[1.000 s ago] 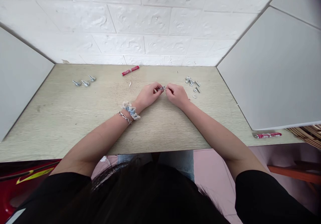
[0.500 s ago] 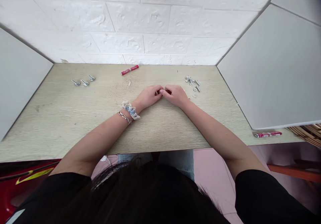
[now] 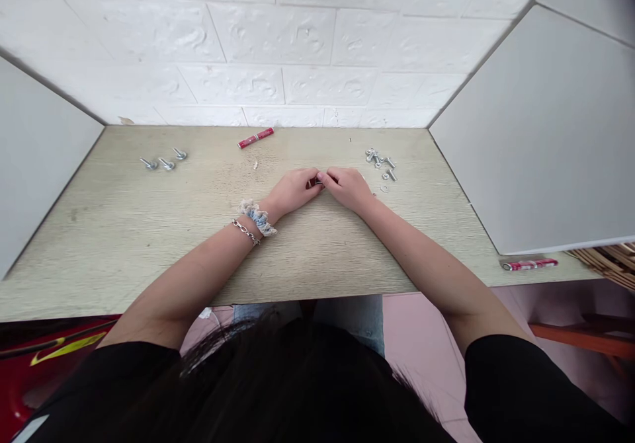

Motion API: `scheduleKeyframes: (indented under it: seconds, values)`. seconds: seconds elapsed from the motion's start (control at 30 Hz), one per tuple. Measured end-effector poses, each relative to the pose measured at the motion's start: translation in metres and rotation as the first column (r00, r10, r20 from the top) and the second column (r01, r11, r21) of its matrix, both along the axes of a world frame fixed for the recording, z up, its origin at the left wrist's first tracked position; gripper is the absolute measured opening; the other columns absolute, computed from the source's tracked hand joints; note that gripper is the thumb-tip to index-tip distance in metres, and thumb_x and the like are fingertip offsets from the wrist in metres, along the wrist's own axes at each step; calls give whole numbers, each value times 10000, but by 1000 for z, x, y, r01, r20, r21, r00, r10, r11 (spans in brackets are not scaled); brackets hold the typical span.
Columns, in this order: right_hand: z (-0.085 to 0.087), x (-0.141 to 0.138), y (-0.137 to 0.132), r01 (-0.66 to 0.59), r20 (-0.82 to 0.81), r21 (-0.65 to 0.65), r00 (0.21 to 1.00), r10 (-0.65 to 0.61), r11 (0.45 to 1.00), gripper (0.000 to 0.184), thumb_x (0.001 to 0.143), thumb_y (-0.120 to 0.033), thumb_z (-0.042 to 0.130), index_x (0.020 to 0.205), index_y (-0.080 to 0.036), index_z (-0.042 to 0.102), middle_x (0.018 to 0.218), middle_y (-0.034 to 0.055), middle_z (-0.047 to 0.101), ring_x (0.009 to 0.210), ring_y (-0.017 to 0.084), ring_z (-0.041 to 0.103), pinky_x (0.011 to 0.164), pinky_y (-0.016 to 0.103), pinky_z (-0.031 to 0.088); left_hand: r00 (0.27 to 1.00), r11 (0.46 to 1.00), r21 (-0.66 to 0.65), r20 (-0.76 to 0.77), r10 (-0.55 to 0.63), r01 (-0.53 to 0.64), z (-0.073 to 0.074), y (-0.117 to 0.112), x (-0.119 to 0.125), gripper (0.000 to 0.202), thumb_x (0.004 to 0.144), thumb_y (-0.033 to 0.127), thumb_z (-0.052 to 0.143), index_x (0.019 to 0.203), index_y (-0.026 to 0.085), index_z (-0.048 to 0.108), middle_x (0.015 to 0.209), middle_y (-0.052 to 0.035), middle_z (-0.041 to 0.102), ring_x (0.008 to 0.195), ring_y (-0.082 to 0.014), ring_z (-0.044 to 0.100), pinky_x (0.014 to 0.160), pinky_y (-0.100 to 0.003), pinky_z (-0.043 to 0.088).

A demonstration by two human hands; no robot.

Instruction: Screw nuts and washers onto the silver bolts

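A: Where is the small metal piece (image 3: 319, 182)?
B: Between the two hands, mostly hidden. The left hand (image 3: 294, 190) pinches it between thumb and fingers, and the right hand (image 3: 348, 188) pinches at it too, thumb reaching over to the left fingertips.
A: Why from both sides?
B: Probably because it is so small: one hand can steady it while the other handles it finely.
A: What lies around them on the surface (image 3: 302, 264)?
B: Three bolts (image 3: 167, 164), well out to the left of the left hand, apparently grouped to stay separate from the heap of bolts and nuts (image 3: 371, 156) just beyond the right hand. That heap seems placed for an easy reach. A ring (image 3: 383, 188) lies nearer the right hand.
A: And the red tube (image 3: 255, 138)?
B: Beyond the left hand, likely out of its way.
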State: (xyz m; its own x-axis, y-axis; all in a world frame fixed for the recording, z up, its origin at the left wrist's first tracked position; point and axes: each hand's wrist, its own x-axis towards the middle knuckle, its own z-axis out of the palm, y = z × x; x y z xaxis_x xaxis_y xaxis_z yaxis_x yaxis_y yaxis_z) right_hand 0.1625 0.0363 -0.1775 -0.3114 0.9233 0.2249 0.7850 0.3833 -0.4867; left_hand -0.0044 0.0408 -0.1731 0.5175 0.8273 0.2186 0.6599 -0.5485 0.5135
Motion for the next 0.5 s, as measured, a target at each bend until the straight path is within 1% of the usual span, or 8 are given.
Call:
scheduleKeyframes:
  seconds: [0.2,0.4,0.5]
  values:
    - [-2,0,2,-55,22,32,998,54,998,394,912,-390,365,605,-174,486,618,22,542,599,130,431,592,277,260,1000,1000,-3,-6,1,-1,1,0,0,198,837,301,450,763,166,574,737,-35,614,668,-149,529,639,-277,394]
    - [-2,0,2,-73,36,43,997,72,996,369,909,-352,380,603,-172,480,623,21,551,594,128,426,597,277,257,1000,1000,-3,-21,-13,12,1,1,0,212,846,316,438,777,166,571,744,-34,614,671,-151,525,622,-276,380]
    - [-1,0,2,-82,50,37,996,80,996,359,909,-334,376,614,-173,500,633,26,560,599,134,433,603,279,262,999,1000,-4,-24,-25,25,1,1,1,201,843,302,437,776,164,568,739,-35,609,666,-151,521,619,-278,376]
